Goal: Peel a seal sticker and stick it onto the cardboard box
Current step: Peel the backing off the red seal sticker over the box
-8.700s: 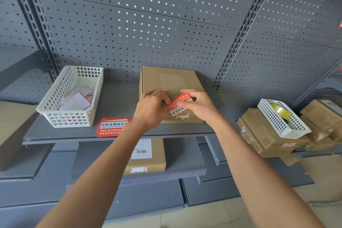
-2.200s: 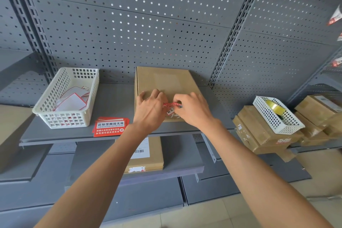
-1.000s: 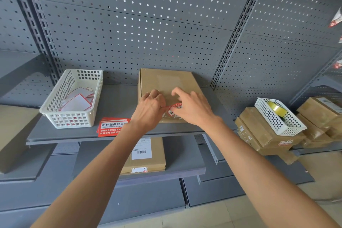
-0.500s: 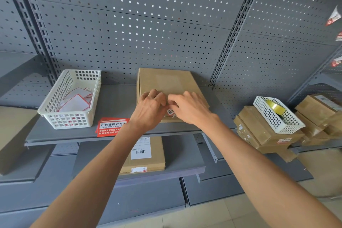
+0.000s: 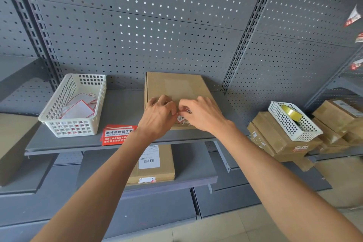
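Note:
A flat brown cardboard box (image 5: 176,86) lies on the grey shelf (image 5: 121,108), its far end against the pegboard. My left hand (image 5: 157,118) and my right hand (image 5: 202,116) meet over the box's near end. Between their fingertips is a red and white seal sticker (image 5: 182,115), low against the box top; most of it is covered by my fingers. Both hands pinch or press it; I cannot tell whether it is stuck down.
A white basket (image 5: 59,116) with red-edged backing papers stands at the left. A stack of red seal stickers (image 5: 115,134) lies at the shelf's front edge. A labelled box (image 5: 155,165) sits on the lower shelf. At the right, a small basket with tape (image 5: 294,122) rests on stacked boxes.
Over the last seconds my hands brought the sticker down from a raised, tilted hold to the box's near end. In the last half second they barely moved.

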`<state>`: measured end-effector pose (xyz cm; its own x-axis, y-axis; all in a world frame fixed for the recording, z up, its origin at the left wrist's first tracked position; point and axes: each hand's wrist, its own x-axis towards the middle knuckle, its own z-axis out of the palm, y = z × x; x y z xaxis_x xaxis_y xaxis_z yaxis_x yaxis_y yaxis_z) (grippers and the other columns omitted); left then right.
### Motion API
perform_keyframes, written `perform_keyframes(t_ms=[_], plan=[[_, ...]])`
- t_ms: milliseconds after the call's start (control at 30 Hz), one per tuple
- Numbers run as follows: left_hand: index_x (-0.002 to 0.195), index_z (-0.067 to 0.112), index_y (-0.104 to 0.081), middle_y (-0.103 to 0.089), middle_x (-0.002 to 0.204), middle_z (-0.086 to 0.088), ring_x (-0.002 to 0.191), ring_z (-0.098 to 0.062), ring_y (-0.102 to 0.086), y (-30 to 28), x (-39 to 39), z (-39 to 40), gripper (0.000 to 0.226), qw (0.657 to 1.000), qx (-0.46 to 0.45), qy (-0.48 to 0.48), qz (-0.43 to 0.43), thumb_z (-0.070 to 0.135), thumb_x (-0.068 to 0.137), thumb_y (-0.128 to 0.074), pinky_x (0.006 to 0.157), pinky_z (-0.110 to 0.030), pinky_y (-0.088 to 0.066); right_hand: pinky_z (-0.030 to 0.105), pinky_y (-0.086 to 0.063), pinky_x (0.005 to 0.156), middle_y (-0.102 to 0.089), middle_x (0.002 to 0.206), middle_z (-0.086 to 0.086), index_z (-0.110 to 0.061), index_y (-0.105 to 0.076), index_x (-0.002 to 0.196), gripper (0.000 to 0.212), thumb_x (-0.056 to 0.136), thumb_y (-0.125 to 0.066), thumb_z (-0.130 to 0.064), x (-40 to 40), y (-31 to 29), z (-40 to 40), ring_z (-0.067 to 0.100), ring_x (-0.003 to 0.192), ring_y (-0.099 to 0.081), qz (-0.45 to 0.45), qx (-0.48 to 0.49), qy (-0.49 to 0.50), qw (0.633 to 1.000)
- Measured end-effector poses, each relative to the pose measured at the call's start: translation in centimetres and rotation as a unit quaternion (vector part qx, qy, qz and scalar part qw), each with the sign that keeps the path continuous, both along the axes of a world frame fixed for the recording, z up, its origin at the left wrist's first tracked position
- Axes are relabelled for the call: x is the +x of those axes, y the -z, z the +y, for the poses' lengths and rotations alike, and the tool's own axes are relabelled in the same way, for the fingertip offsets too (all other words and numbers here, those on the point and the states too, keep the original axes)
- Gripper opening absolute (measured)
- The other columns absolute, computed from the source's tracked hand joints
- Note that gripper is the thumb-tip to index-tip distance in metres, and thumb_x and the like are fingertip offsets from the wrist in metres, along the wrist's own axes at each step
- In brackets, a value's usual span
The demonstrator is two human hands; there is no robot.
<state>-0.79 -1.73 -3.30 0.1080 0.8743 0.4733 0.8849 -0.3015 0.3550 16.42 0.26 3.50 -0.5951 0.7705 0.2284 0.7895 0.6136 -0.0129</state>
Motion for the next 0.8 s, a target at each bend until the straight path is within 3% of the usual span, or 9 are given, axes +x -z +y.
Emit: perform_keyframes(t_ms=[67, 167, 367, 533, 667, 800], plan=[[0.086, 0.017, -0.067, -0.061, 0.106, -0.007, 0.092, -0.039, -0.062, 0.1, -0.1, 0.0, 0.009, 1.0, 0.007, 0.004, -0.005, 0.023, 0.082, -0.072, 0.098, -0.049, -0.044, 0.037, -0.05, 0.071, -0.073, 0.093, 0.007, -0.035, -0.055, 0.114, 0.025, 0.092, -0.065, -0.043, 0.4, 0.1, 0.4, 0.036, 0.087, -0.066, 0.012, -0.016, 0.0, 1.0], [0.087, 0.017, -0.064, -0.061, 0.107, -0.006, 0.094, -0.036, -0.062, 0.1, -0.2, 0.0, 0.009, 1.0, 0.015, 0.015, -0.011, 0.024, 0.084, -0.07, 0.099, -0.048, -0.043, 0.037, -0.05, 0.075, -0.076, 0.098, 0.007, -0.033, -0.05, 0.124, 0.035, 0.093, -0.067, -0.035, 1.3, -0.1, 0.8, 0.034, 0.087, -0.066, 0.019, -0.027, 0.008, 0.999], [0.084, 0.016, -0.064, -0.062, 0.104, -0.005, 0.095, -0.026, -0.063, 0.3, -0.3, 0.0, 0.008, 0.999, 0.042, 0.029, -0.006, 0.019, 0.082, -0.071, 0.099, -0.046, -0.042, 0.038, -0.055, 0.078, -0.077, 0.095, -0.005, -0.032, -0.067, 0.099, 0.01, 0.089, -0.069, -0.033, 2.4, 1.1, 1.6, 0.025, 0.087, -0.068, 0.074, -0.054, 0.046, 0.995], [0.082, 0.02, -0.062, -0.063, 0.106, -0.002, 0.096, -0.024, -0.063, 0.5, -0.4, 0.1, 0.009, 0.998, 0.045, 0.037, -0.001, 0.024, 0.083, -0.07, 0.099, -0.046, -0.043, 0.039, -0.054, 0.095, -0.076, 0.11, -0.014, -0.031, -0.073, 0.1, 0.017, 0.083, -0.072, -0.034, 3.6, 2.1, 2.1, 0.011, 0.103, -0.072, 0.172, -0.116, 0.063, 0.976], [0.084, 0.022, -0.063, -0.064, 0.113, 0.0, 0.105, -0.023, -0.062, 0.4, -0.7, -0.1, 0.008, 0.998, 0.037, 0.046, -0.009, 0.028, 0.084, -0.068, 0.103, -0.048, -0.04, 0.036, -0.05, 0.102, -0.073, 0.119, -0.018, -0.026, -0.074, 0.088, 0.007, 0.083, -0.073, -0.03, 3.6, 2.4, 1.9, 0.002, 0.107, -0.069, 0.197, -0.137, 0.069, 0.968], [0.084, 0.021, -0.064, -0.064, 0.116, 0.001, 0.111, -0.021, -0.06, 0.3, -0.6, -0.2, 0.009, 0.998, 0.032, 0.045, -0.009, 0.028, 0.086, -0.071, 0.105, -0.046, -0.036, 0.037, -0.049, 0.103, -0.072, 0.121, -0.02, -0.026, -0.075, 0.089, 0.008, 0.083, -0.072, -0.031, 3.6, 2.5, 1.7, 0.003, 0.109, -0.068, 0.2, -0.142, 0.071, 0.967]])
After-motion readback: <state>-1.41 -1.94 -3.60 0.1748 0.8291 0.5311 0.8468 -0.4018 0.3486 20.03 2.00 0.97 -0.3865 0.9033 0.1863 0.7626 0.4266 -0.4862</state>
